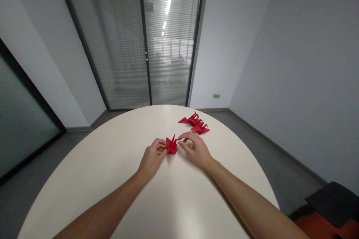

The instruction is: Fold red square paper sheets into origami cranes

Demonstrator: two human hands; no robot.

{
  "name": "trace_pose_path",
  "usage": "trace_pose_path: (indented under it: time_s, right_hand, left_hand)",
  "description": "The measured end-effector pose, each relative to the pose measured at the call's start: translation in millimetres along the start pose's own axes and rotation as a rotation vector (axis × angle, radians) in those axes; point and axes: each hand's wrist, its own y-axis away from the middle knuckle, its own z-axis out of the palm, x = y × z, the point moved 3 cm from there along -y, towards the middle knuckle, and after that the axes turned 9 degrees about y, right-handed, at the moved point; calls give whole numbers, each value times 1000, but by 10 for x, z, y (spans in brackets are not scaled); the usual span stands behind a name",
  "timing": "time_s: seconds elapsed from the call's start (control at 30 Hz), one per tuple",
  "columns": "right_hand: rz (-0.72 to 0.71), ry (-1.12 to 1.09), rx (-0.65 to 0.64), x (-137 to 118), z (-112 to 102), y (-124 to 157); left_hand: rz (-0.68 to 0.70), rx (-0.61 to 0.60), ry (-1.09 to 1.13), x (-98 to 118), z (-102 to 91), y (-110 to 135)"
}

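Note:
A small red folded paper figure (pixel 171 145) sits just above the round white table (pixel 112 164), near its middle. My left hand (pixel 153 157) pinches the figure's left side with closed fingers. My right hand (pixel 195 148) pinches a thin point of the same figure on its right side, fingers pressed together. Beyond my right hand lies a little heap of finished red paper figures (pixel 196 123), apart from both hands.
Past the table's far edge stand glass doors with blinds (pixel 146 44) and grey walls. At the lower right corner a black and orange-red seat (pixel 331 213) shows beside the table.

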Motion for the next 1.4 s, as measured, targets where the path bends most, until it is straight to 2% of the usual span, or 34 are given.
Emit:
trace_pose_path:
  time_s: [0.43,0.77,0.97,1.13,1.4]
  right_hand:
    - [-8,-45,-27,-28,7,-13]
    - [-22,-133,-39,-27,14,-15]
    - [-2,-154,-64,-44,8,-25]
    - [74,-133,-71,-25,14,-15]
    - [79,-124,-21,-19,26,1]
  left_hand:
    - [-3,-15,3,17,9,3]
    - [28,-50,-74,97,28,15]
    - [27,-70,-90,93,41,19]
    - [21,-58,-83,88,38,25]
    - [2,-69,-42,83,39,28]
